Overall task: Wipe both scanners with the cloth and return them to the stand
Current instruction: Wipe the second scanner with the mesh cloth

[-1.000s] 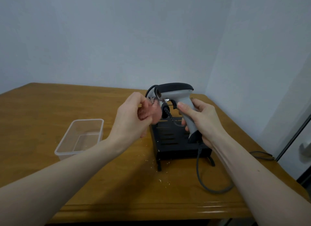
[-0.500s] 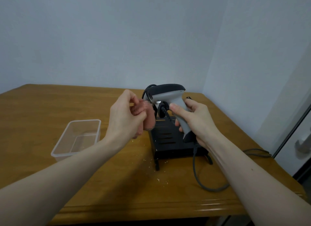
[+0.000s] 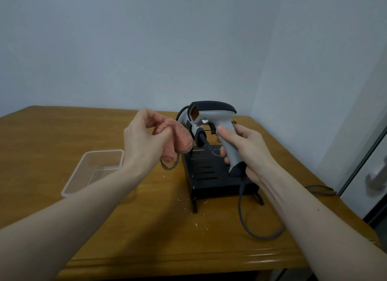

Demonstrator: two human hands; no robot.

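My right hand (image 3: pixel 247 149) grips the handle of a grey scanner (image 3: pixel 217 121) with a black top, held upright above the black stand (image 3: pixel 213 176); its orange window faces left. My left hand (image 3: pixel 144 138) holds a bunched pink cloth (image 3: pixel 178 138) just left of the scanner's head, a small gap between them. Behind the held scanner, part of a second scanner (image 3: pixel 184 115) shows on the stand, mostly hidden. A grey cable (image 3: pixel 251 228) runs from the held scanner's handle down onto the table.
A clear plastic container (image 3: pixel 94 169) sits on the wooden table (image 3: pixel 41 138) to the left of the stand. Small crumbs lie in front of the stand. A wall corner and a door with a handle (image 3: pixel 377 176) stand at the right.
My left hand has drawn the cloth away from the scanner's front to the left and the cloth has opened out more. The scanner's orange window now shows.
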